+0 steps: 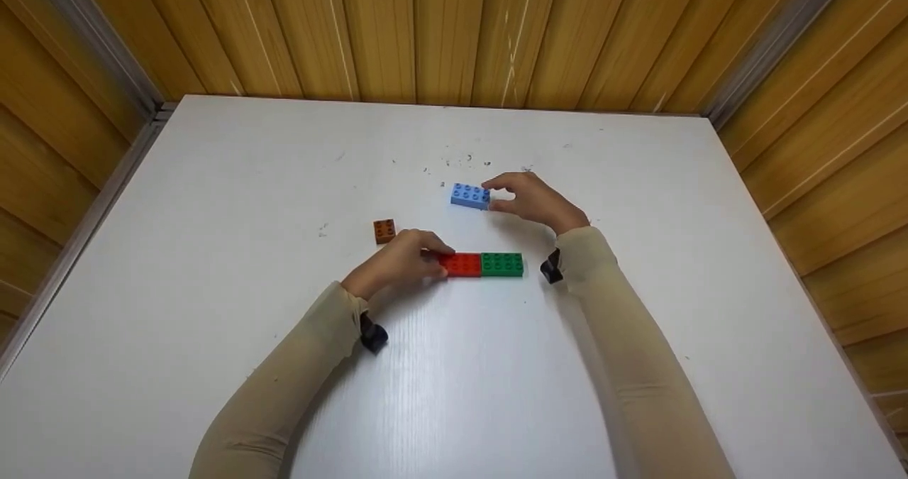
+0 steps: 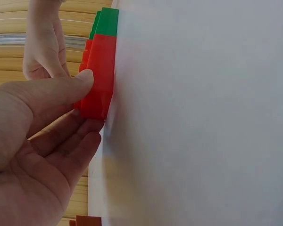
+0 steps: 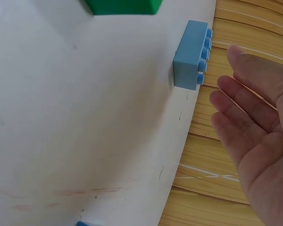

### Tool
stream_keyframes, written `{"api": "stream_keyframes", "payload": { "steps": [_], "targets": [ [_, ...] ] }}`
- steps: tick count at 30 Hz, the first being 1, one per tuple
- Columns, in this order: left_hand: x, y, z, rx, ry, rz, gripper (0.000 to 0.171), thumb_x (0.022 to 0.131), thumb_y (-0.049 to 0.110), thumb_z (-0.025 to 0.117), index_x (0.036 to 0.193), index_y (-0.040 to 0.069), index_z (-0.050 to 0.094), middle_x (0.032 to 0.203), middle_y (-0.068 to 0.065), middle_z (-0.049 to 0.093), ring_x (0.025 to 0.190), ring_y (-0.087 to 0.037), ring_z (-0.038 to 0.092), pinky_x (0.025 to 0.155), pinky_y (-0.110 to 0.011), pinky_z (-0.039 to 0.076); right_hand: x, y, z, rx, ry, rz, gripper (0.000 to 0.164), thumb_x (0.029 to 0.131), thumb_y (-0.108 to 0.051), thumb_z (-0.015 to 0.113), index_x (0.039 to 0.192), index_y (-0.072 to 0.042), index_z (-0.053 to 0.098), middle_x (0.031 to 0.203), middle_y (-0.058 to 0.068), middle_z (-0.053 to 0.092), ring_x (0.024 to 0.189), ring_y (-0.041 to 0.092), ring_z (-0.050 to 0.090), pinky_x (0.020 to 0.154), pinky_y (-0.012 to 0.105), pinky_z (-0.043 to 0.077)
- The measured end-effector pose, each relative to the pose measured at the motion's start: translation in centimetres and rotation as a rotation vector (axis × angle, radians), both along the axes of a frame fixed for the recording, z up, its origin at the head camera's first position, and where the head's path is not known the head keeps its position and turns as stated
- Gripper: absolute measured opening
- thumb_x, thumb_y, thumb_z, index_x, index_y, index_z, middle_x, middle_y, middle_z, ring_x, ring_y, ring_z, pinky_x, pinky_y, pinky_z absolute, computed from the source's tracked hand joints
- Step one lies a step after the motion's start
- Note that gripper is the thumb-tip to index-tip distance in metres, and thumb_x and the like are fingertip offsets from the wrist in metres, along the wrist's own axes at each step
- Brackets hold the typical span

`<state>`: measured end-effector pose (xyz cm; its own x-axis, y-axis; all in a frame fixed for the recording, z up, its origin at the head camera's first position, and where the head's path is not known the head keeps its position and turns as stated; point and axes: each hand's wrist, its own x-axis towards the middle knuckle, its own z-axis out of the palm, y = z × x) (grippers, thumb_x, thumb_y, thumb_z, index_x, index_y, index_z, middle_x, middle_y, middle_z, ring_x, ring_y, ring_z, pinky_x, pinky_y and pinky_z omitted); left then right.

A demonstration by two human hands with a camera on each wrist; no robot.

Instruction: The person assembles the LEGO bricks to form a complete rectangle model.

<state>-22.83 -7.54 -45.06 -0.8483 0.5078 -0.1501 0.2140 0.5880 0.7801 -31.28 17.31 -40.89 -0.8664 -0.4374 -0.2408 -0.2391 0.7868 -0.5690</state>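
My left hand pinches the left end of a red toy building brick between thumb and fingers; the left wrist view shows the thumb on its side. A green brick lies end to end with the red one on the table. Farther back is a light blue brick, studs up. My right hand is at its right end, fingers and thumb apart. In the right wrist view a gap shows between these fingertips and the light blue brick.
Just beyond my left hand sits a small brown-orange brick. The white table carries dark scuff marks behind the bricks. Wood-look walls stand along the back and both sides. A bit of something blue shows at the right wrist view's lower edge.
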Motion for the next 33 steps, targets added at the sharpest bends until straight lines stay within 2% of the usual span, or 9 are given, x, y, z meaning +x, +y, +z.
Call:
{"api": "stream_keyframes", "payload": {
  "steps": [7,15,24,33],
  "targets": [
    [0.0,-0.1,0.2,-0.001,0.015,-0.016,0.033,0.084,0.008,0.073,0.117,0.010,0.071,0.117,-0.006,0.069,0.113,-0.023,0.059,0.103,-0.038,0.045,-0.7,-0.3,-0.2,0.000,0.010,0.006,0.046,0.094,-0.024,0.063,0.137,-0.014,0.054,0.142,0.007,0.052,0.135,0.027,0.040,0.115,0.046,0.029],
    [0.0,0.0,0.2,-0.004,0.008,-0.012,0.033,0.084,0.008,0.073,0.117,0.010,0.070,0.117,-0.006,0.068,0.113,-0.023,0.058,0.104,-0.039,0.043,-1.4,-0.9,-0.5,0.031,-0.034,-0.013,0.049,0.093,-0.024,0.064,0.140,-0.017,0.052,0.143,0.004,0.050,0.136,0.024,0.036,0.117,0.047,0.025],
    [0.0,0.0,0.1,0.005,0.014,-0.011,0.033,0.084,0.007,0.072,0.117,0.009,0.071,0.117,-0.007,0.069,0.112,-0.023,0.059,0.103,-0.038,0.044,-1.9,-1.3,-0.9,0.027,0.019,0.059,0.047,0.092,-0.017,0.065,0.137,-0.009,0.054,0.138,0.009,0.056,0.129,0.025,0.049,0.114,0.043,0.032],
    [0.0,-0.1,0.1,0.009,0.030,-0.019,0.032,0.084,0.006,0.072,0.116,0.009,0.071,0.116,-0.007,0.069,0.111,-0.023,0.059,0.102,-0.038,0.045,-2.0,-1.5,-1.5,-0.005,0.019,0.031,0.046,0.089,-0.013,0.068,0.134,-0.008,0.058,0.134,0.010,0.059,0.121,0.024,0.053,0.111,0.042,0.036]
  ]
}}
